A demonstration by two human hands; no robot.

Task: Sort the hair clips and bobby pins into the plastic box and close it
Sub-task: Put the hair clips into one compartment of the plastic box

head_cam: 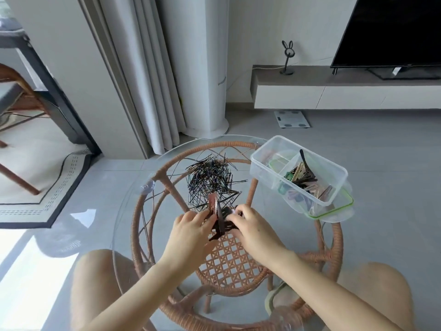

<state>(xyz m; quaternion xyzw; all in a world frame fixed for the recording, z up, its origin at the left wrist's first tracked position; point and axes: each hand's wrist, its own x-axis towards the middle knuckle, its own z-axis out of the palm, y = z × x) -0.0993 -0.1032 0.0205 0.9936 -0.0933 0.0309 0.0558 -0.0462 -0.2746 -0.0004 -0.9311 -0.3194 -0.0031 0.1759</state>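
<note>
Left hand [191, 226], right hand [251, 229] at frame centre, each grip pinching dark hair clips bunch [220, 222]. Bobby pins [210, 181] heaped just above; plastic box [262, 150] open at right. Risk: bunch fans, clips drop onto glass bench [152, 211].

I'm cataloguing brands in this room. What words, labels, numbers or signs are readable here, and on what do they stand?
No text here can be read.
Too small to read: the white tag under the television.
Too blurred to read: the faint mark on the white tower unit.
No print visible: the plastic box, the floor scale, the hair clips held by the left hand and right hand.
</note>
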